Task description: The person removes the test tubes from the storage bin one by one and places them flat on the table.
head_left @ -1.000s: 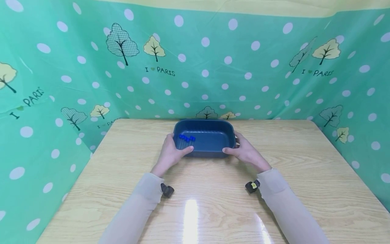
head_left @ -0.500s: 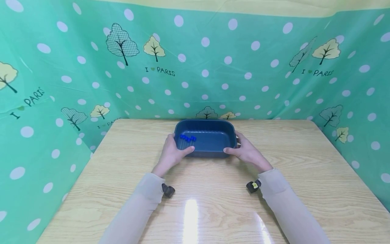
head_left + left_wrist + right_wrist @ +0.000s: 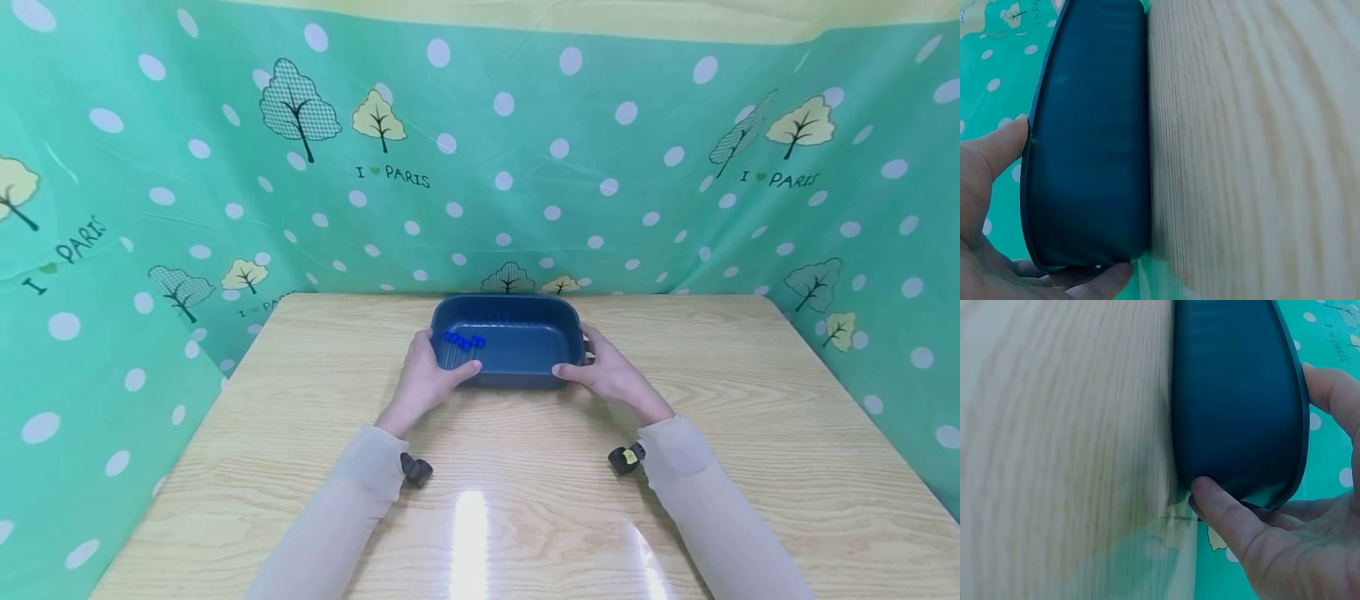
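Note:
A dark blue rectangular plastic basin (image 3: pixel 517 380) stands upright at the far middle of the table, its base against the tabletop. My left hand (image 3: pixel 423 379) holds its left end, the thumb on the front rim and the fingers round the side. At the right end my right hand (image 3: pixel 611 379) grips in the same way. Several thin clear tubes with blue caps (image 3: pixel 465 342) lie side by side in the basin's left part, their lower ends partly behind the left thumb. Both wrist views show the basin's outer wall (image 3: pixel 1088 144) up close, with fingertips touching it low at the corner.
The light wood-grain table (image 3: pixel 750 433) spreads around the basin. A green dotted cloth (image 3: pixel 645 217) hangs behind the back edge and along both sides. Each sleeve cuff bears a small black camera (image 3: pixel 416 471). Bright light glares off the front of the tabletop.
The basin has slid slightly to the right over the last second, with both hands holding it throughout. The tubes have moved along with it.

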`<action>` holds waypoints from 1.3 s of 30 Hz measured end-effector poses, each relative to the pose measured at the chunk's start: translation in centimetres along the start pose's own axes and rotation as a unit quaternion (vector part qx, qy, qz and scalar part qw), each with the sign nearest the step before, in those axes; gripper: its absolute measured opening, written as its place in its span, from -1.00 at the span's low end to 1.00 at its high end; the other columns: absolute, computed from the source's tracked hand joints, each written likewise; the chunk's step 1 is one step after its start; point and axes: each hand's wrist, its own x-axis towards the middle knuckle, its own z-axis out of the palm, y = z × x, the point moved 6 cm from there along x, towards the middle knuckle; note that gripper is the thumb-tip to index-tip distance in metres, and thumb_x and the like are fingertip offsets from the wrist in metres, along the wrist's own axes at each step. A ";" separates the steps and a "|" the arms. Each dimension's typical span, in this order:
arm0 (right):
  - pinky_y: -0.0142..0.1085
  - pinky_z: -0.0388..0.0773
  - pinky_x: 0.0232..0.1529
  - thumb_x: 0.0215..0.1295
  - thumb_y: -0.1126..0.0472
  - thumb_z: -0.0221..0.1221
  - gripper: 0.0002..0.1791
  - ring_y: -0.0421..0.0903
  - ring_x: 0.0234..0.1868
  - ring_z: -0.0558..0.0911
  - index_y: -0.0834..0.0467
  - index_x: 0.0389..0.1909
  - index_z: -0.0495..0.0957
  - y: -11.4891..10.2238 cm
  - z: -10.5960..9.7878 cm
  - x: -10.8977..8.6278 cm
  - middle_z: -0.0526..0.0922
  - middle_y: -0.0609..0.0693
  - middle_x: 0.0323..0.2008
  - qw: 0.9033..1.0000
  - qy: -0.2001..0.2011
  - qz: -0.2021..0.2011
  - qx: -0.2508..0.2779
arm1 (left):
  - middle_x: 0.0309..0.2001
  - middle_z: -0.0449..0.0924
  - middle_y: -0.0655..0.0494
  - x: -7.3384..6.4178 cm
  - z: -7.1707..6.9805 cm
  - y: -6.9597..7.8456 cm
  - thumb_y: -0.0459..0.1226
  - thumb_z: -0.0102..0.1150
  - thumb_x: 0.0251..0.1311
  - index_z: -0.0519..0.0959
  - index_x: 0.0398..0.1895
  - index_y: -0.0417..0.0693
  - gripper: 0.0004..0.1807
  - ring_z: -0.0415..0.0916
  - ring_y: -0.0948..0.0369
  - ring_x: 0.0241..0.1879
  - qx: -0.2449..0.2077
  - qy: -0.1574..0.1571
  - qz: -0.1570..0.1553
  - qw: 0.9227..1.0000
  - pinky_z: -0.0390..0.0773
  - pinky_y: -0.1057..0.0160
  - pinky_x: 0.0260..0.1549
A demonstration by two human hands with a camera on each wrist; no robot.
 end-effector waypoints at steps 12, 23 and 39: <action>0.14 0.25 0.26 0.10 0.00 0.35 0.12 0.23 0.33 0.26 0.07 0.52 -0.19 0.2 -0.2 0.0 0.16 0.30 0.37 1.000 -0.005 0.004 0.005 | 0.27 0.23 -0.26 0.0 0.2 0.1 0.15 0.40 -0.08 0.03 0.37 -0.29 0.13 0.26 -0.09 0.24 0.007 -0.002 -0.004 1.000 0.29 -0.05 0.25; 0.14 0.24 0.26 0.08 -0.02 0.36 0.14 0.24 0.33 0.25 0.08 0.52 -0.20 0.3 -0.3 -0.1 0.14 0.30 0.38 1.000 -0.007 0.005 0.005 | 0.25 0.24 -0.26 -0.1 0.2 0.2 0.16 0.40 -0.10 0.04 0.37 -0.29 0.13 0.27 -0.09 0.22 0.008 -0.002 -0.002 1.000 0.31 -0.05 0.23; 0.14 0.24 0.26 0.12 -0.01 0.34 0.13 0.24 0.34 0.23 0.07 0.52 -0.22 0.3 -0.4 -0.1 0.11 0.30 0.40 1.000 -0.009 0.009 0.001 | 0.35 0.17 -0.26 0.1 -0.2 0.0 0.12 0.41 -0.09 -0.01 0.42 -0.27 0.16 0.16 -0.12 0.33 0.000 -0.019 0.006 1.000 0.22 -0.09 0.28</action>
